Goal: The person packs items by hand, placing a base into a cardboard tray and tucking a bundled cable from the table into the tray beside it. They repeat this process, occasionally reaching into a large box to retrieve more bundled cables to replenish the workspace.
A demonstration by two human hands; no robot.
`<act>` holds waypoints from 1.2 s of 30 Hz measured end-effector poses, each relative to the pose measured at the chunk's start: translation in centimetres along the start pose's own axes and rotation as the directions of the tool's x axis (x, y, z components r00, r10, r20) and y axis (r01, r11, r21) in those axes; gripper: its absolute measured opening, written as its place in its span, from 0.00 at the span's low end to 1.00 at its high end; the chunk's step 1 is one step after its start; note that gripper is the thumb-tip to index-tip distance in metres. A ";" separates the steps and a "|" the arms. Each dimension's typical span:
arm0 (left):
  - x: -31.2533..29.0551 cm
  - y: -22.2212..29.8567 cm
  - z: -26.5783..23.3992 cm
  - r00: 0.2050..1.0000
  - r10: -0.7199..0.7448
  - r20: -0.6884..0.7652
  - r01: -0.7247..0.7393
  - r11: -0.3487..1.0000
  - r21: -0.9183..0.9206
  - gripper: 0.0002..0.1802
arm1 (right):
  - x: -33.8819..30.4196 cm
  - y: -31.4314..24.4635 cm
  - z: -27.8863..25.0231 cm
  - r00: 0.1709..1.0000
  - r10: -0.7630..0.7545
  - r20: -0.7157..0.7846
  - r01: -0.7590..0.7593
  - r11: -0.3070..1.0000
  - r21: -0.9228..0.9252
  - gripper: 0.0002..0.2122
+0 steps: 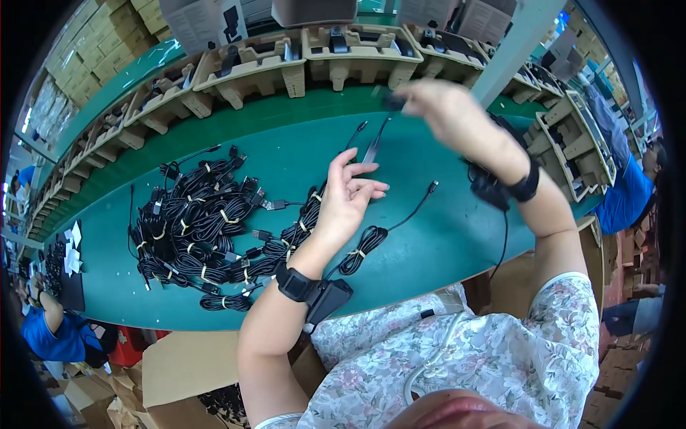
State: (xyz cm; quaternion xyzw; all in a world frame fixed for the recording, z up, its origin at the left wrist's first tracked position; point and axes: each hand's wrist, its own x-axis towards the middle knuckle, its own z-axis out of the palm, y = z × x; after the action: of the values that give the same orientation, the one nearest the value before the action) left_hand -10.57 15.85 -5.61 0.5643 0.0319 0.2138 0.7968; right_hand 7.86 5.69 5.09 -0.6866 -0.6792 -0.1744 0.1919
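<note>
My left hand is over the green table, fingers spread and loosely curled, with nothing seen gripped in it. Up and to the right, my right hand is smeared by motion. Its fingers are closed on a small dark blurred thing I cannot make out. Just beyond my left fingertips runs a short stretch of black cable. Below that hand lies one coiled black cable, tied with a pale band, its plug end pointing right. A large pile of similar tied cables spreads to the left.
A row of moulded cardboard trays holding black devices lines the far side along a green strip. Another tray stands at the right by a grey post. A cardboard box is below the near edge. People in blue sit left and right.
</note>
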 end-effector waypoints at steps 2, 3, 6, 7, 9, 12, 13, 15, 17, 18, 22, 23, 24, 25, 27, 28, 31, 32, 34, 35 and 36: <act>0.1 -0.3 -0.5 0.999 -0.035 -0.034 0.040 0.988 0.152 0.25 | 1.9 4.8 -1.2 0.989 0.128 -0.074 -0.143 0.957 -0.253 0.11; 0.2 -0.4 -0.5 0.999 -0.034 -0.033 0.038 0.988 0.149 0.25 | 2.8 7.4 -1.8 0.981 0.172 -0.092 -0.194 0.896 -0.398 0.10; 0.1 -0.4 -0.3 0.997 -0.073 0.029 0.068 0.987 0.147 0.25 | 5.6 13.6 -2.8 0.964 0.246 -0.102 -0.241 0.642 -0.728 0.07; 0.1 -0.5 -0.2 0.997 -0.070 0.033 0.064 0.988 0.144 0.25 | 6.2 15.0 -2.8 0.964 0.244 -0.102 -0.239 0.637 -0.733 0.07; -0.1 -0.2 -0.3 0.996 -0.078 0.034 0.072 0.985 0.156 0.25 | 7.4 17.3 -1.7 0.946 0.318 -0.066 -0.219 0.474 -0.853 0.05; -0.2 0.0 -0.4 0.996 -0.086 0.030 0.081 0.985 0.156 0.25 | 8.7 20.2 -0.3 0.944 0.327 -0.037 -0.169 0.387 -0.907 0.04; -0.3 0.1 -0.3 0.995 -0.100 0.026 0.095 0.985 0.146 0.25 | 8.8 20.8 0.2 0.953 0.304 -0.012 -0.135 0.390 -0.911 0.05; -0.3 0.2 -0.2 0.993 -0.118 0.025 0.113 0.984 0.136 0.25 | 8.6 21.8 1.4 0.958 0.285 0.014 -0.103 0.391 -0.915 0.05; -0.3 0.3 -0.2 0.992 -0.126 0.020 0.122 0.983 0.138 0.25 | 8.6 21.9 2.8 0.948 0.316 0.045 -0.115 0.468 -0.876 0.05; -0.1 0.3 -0.1 0.991 -0.129 0.028 0.124 0.983 0.138 0.24 | 8.5 22.0 3.3 0.940 0.336 0.056 -0.126 0.498 -0.858 0.06; 0.2 -0.1 0.2 0.992 -0.119 0.029 0.114 0.984 0.140 0.24 | 8.9 23.9 7.1 0.742 0.670 0.007 -0.551 0.616 -0.562 0.12; 0.2 -0.1 0.2 0.990 -0.133 0.053 0.124 0.983 0.139 0.24 | 9.0 24.0 7.6 0.702 0.712 -0.014 -0.646 0.628 -0.434 0.13; 0.2 0.0 0.2 0.990 -0.131 0.042 0.124 0.982 0.144 0.24 | 9.0 24.2 7.9 0.658 0.752 -0.031 -0.725 0.622 -0.296 0.14; 0.2 0.1 0.3 0.991 -0.127 0.032 0.121 0.982 0.148 0.23 | 8.6 25.2 8.0 0.640 0.768 -0.040 -0.739 0.600 -0.305 0.14; 0.3 0.2 0.4 0.992 -0.121 0.018 0.117 0.981 0.156 0.23 | 9.1 25.6 7.8 0.700 0.710 0.075 -0.641 0.671 -0.372 0.15; 0.4 0.2 0.5 0.992 -0.125 0.023 0.120 0.980 0.162 0.23 | 8.5 25.8 7.5 0.695 0.716 0.071 -0.647 0.665 -0.374 0.15; 0.3 0.1 0.4 0.991 -0.130 0.009 0.127 0.976 0.179 0.22 | 7.5 25.0 6.5 0.640 0.765 0.072 -0.719 0.629 -0.295 0.13; 0.2 0.1 0.1 0.991 -0.133 0.006 0.130 0.975 0.181 0.22 | 8.0 24.0 6.5 0.648 0.757 0.083 -0.713 0.641 -0.283 0.13; 0.0 0.0 -0.1 0.990 -0.144 0.010 0.140 0.974 0.177 0.21 | 8.1 22.1 5.9 0.721 0.692 -0.015 -0.573 0.585 -0.575 0.13; -0.2 0.0 -0.2 0.989 -0.149 -0.008 0.148 0.973 0.179 0.21 | 7.7 23.0 6.5 0.727 0.687 -0.001 -0.566 0.599 -0.566 0.13; 0.0 0.2 0.2 0.988 -0.154 0.019 0.148 0.972 0.183 0.21 | 6.7 25.1 5.9 0.770 0.637 -0.031 -0.554 0.645 -0.526 0.14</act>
State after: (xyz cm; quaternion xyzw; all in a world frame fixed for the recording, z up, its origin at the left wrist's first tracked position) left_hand -10.55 15.70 -5.39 0.6336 0.0809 0.1397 0.7566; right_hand 32.95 14.35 2.66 -0.9083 -0.3566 -0.2186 -0.0028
